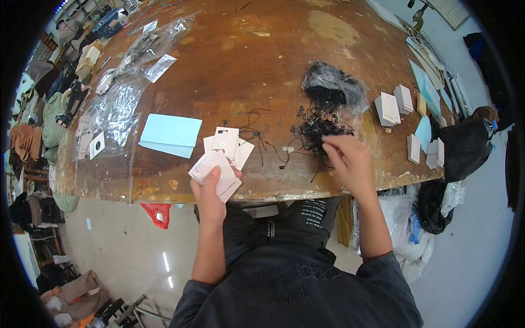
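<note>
Left hand (210, 188) at near table edge (164, 191), clenched on small stack of white tags (216, 174), thumb on top. Right hand (347, 158) right of tags, fingers pinching into tangle of black strings (320, 131); cannot tell if one held. More tags (227, 143) just beyond stack. Black bag (333, 85) beyond tangle. Blue paper (169, 134) left of tags. Judgement: tease single string loose, keep top tag's hole exposed.
</note>
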`<state>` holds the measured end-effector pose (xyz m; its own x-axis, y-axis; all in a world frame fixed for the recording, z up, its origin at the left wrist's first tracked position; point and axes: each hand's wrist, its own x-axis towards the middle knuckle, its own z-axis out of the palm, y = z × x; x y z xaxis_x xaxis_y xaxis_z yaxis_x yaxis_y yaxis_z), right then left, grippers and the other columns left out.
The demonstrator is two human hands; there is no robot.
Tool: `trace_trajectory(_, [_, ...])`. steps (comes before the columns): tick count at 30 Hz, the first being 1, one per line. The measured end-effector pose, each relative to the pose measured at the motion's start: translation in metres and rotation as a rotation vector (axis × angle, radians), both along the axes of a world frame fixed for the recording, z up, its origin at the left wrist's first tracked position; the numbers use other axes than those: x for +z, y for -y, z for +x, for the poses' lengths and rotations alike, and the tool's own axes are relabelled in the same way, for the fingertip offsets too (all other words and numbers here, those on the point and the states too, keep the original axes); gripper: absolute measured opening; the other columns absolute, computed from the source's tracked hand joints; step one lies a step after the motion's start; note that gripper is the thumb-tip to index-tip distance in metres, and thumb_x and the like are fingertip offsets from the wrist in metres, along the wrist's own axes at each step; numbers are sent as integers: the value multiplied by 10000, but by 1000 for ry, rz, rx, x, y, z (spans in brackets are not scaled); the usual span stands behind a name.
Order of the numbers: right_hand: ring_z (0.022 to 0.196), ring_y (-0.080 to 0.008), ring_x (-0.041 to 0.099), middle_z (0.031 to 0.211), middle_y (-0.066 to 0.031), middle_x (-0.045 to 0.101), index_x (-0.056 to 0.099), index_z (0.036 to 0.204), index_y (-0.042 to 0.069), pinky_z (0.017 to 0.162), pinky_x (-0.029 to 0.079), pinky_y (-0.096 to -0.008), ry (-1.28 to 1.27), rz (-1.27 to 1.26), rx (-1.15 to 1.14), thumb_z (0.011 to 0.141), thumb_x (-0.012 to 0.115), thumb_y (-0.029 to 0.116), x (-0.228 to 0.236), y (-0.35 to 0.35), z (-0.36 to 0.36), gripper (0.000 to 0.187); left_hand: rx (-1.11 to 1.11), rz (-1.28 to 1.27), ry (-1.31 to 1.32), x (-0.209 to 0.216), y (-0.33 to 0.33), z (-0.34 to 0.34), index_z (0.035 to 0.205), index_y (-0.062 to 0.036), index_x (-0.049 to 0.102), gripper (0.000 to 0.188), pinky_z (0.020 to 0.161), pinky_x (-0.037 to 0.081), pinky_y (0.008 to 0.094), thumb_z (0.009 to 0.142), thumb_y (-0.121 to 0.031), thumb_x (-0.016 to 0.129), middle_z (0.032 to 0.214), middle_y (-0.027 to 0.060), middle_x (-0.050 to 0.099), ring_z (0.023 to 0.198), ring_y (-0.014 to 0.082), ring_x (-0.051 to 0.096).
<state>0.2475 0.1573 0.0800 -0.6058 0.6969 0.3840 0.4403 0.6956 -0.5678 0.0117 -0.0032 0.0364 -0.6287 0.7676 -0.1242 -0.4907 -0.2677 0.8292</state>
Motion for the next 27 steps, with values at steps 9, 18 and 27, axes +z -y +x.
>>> trace_trajectory(9, [903, -307, 638, 966, -119, 657, 633, 1032, 10, 792, 537, -384, 284, 234, 413, 727, 693, 28, -6, 27, -25, 311, -74, -68, -2, 2, -9, 11, 1265, 58, 493, 419, 752, 589, 390, 909, -124, 620, 1097, 198, 644, 873, 296, 701])
trace_trajectory(18, [961, -265, 624, 1047, -90, 640, 612, 1066, 40, 806, 532, -368, 482, 332, 436, 784, 600, 103, -5, 21, 23, 290, -86, 7, 82, 5, 6, 4, 1245, 74, 506, 378, 701, 611, 387, 906, -50, 617, 1093, 186, 648, 878, 280, 702])
trace_trajectory(27, [890, -208, 637, 989, -114, 636, 685, 955, -25, 759, 516, -297, -333, -76, 215, 751, 674, -85, 31, 12, -18, 212, 20, -134, -76, 4, -5, 27, 1204, 29, 586, 346, 856, 498, 289, 886, -69, 682, 1085, 92, 652, 963, 136, 621])
